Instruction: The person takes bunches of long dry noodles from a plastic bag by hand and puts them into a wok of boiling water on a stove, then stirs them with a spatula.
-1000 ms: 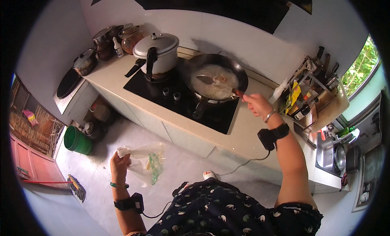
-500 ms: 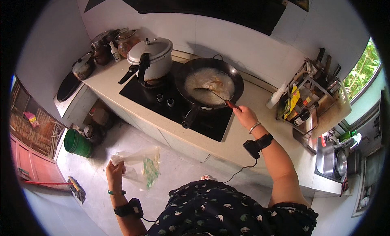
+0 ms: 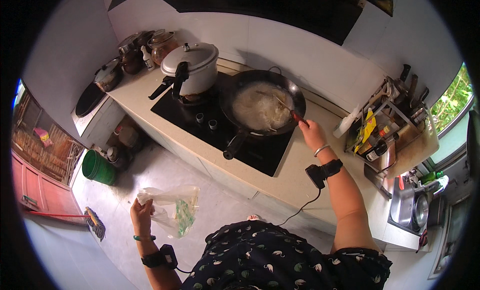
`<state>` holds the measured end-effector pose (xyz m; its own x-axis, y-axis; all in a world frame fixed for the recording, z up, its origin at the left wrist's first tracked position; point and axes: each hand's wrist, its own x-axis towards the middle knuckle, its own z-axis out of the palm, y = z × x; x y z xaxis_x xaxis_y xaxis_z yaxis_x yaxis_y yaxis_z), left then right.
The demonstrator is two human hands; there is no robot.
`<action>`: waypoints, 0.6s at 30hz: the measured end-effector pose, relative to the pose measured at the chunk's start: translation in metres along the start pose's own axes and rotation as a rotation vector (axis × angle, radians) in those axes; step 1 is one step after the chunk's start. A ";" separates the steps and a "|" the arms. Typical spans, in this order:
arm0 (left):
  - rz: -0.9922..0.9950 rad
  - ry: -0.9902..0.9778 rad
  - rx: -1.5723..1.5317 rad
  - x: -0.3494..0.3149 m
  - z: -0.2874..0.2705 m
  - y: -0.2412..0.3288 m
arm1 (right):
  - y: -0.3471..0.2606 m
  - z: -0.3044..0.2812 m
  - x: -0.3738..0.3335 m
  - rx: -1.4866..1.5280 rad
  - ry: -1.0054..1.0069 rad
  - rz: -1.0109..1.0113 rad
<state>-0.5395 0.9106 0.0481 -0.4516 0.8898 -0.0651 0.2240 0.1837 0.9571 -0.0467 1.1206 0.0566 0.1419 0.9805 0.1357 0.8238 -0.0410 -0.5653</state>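
My right hand (image 3: 313, 134) is closed around the red-brown handle of a spatula (image 3: 299, 119) at the wok's right side. The spatula's metal shaft slants into the wok, and its head is hidden in the food. Pale, thin strips in cloudy, whitish liquid (image 3: 256, 110) fill the middle of the dark wok (image 3: 298, 99), which stands on the black cooktop (image 3: 260, 160). Low on the left, my left hand (image 3: 142, 214) grips the gathered edge of a clear plastic bag (image 3: 172, 205) with green print. The bag hangs above the floor, away from the counter.
A silver pressure cooker (image 3: 192, 65) with black handles stands left of the wok. Pots and a jar (image 3: 162, 44) crowd the counter's far left. To the right are a rack (image 3: 395, 117) with knives and bottles, and a sink (image 3: 401, 202). A green bucket (image 3: 98, 167) sits on the floor.
My right hand has shifted slightly right and up with the spatula, whose head has gone from showing mid-wok to hidden in the food. The strips have moved about. My left hand still holds the bag.
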 end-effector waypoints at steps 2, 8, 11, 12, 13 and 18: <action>0.000 0.017 0.049 -0.003 -0.002 0.001 | -0.004 0.002 0.009 0.047 -0.012 0.009; -0.015 0.024 0.026 -0.006 0.002 0.003 | -0.015 0.022 0.045 -0.043 0.062 0.016; -0.007 0.019 0.031 -0.007 0.001 0.002 | -0.022 0.026 0.044 -0.072 -0.002 0.078; -0.008 0.018 0.032 -0.007 0.000 0.000 | -0.025 0.025 0.040 -0.117 -0.076 0.071; -0.012 0.021 0.028 -0.007 -0.001 -0.001 | -0.026 0.023 0.036 -0.161 -0.150 0.066; -0.027 0.006 0.034 -0.005 0.000 -0.004 | -0.026 0.013 0.009 -0.173 -0.153 0.019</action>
<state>-0.5386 0.9055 0.0451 -0.4632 0.8818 -0.0890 0.2406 0.2218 0.9449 -0.0741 1.1331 0.0616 0.0844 0.9964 -0.0063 0.9053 -0.0793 -0.4173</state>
